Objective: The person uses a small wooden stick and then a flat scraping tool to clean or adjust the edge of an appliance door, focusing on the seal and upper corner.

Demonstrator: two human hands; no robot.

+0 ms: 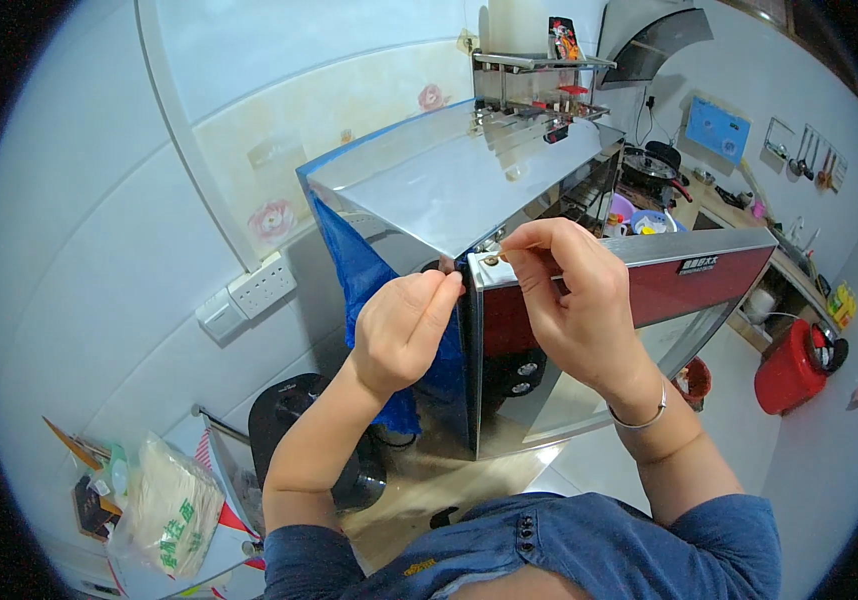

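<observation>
A steel-topped cabinet [419,195] stands against the tiled wall with its dark red and glass door [639,290] swung open. At the hinge corner, my left hand [404,325] is closed in a pinch, fingertips against the cabinet's front top corner. What it holds, if anything, is hidden by the fingers. My right hand [579,290] is closed in a pinch just above the door's top edge; any small thing in it is too hidden to name. Between the two hands, a small brass-coloured round fitting [491,261] shows on the door's top end.
Blue plastic film [354,265] hangs from the cabinet's left side. A socket strip [261,288] is fixed on the wall. At lower left, a plastic bag [174,505] lies near a black bin-like object [294,420]. A red bucket [794,368] and a pan [649,168] are on the right.
</observation>
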